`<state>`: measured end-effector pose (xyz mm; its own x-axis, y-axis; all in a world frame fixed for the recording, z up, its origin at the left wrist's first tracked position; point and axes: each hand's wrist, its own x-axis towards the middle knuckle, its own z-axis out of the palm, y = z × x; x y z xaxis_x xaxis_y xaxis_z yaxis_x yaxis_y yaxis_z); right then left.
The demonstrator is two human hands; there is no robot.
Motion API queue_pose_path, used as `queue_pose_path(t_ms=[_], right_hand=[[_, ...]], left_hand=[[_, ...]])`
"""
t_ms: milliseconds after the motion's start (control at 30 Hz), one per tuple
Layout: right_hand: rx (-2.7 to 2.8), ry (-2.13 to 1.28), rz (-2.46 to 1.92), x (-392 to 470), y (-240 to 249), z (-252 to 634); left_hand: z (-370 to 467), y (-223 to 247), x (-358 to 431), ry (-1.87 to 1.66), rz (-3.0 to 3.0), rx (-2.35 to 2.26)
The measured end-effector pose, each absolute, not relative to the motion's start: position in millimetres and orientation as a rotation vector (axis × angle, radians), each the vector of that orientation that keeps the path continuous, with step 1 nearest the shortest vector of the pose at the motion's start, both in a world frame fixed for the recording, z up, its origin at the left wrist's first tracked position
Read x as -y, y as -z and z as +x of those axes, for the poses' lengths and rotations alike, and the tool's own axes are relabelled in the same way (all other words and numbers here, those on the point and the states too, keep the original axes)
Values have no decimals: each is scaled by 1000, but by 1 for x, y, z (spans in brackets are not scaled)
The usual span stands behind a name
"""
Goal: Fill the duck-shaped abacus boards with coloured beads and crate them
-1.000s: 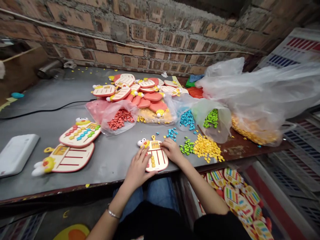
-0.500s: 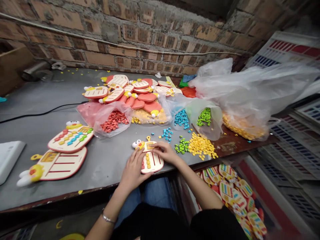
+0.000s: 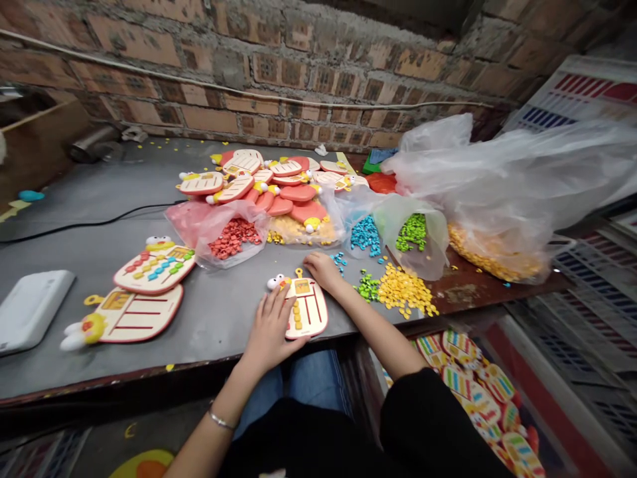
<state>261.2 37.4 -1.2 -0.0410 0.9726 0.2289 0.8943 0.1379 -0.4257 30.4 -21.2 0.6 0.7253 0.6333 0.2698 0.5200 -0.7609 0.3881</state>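
A cream toy board (image 3: 309, 311) with a pink edge and a white-and-yellow bird head with bulging eyes lies at the table's front edge. My left hand (image 3: 271, 325) steadies its left side, fingers over the top and thumb along the lower edge. Yellow beads fill one of its slots; two slots to the right are bare, and my fingers cover the left part. Past the board's upper right corner, my right hand (image 3: 322, 271) has its fingers bunched low over the table. Beside it are loose blue beads (image 3: 339, 262). Whether those fingertips hold a bead is hidden.
Loose green beads (image 3: 368, 287) and yellow beads (image 3: 405, 292) lie to the right. Bags of red (image 3: 233, 238), blue (image 3: 365, 236) and green beads (image 3: 412, 232) stand behind. Two boards (image 3: 144, 315) and a white box (image 3: 34, 309) lie left. A crate at lower right holds finished-looking boards (image 3: 472, 392).
My right hand has left the board's surface and moved up and away toward the blue beads. My left hand stays on the board. The camera view has shifted slightly.
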Motion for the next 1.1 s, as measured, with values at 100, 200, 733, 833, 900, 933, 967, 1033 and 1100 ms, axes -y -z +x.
queue_pose_path(t_ms=[100, 200, 733, 833, 900, 933, 967, 1033, 1100], right_hand=[[1827, -297, -1635, -17, -2, 262], [1746, -338, -1518, 8, -2, 261], [1990, -149, -1510, 33, 5, 256], [1963, -224, -1468, 41, 2, 257], [1928, -289, -1449, 47, 0, 256], [1901, -324, -1444, 49, 0, 255], [1866, -354, -1442, 50, 1, 253], [1794, -399, -1431, 49, 3, 246], [1758, -418, -1399, 47, 4, 239]], left_hand=[[35, -2, 24, -560, 2644, -912], [39, 1, 25, -552, 2646, -893], [40, 9, 25, -558, 2649, -892], [40, 10, 25, -562, 2641, -892], [40, 10, 25, -560, 2640, -894], [40, 10, 25, -557, 2642, -895], [40, 9, 25, -555, 2643, -896], [40, 8, 25, -560, 2640, -897], [40, 7, 25, -574, 2633, -896]])
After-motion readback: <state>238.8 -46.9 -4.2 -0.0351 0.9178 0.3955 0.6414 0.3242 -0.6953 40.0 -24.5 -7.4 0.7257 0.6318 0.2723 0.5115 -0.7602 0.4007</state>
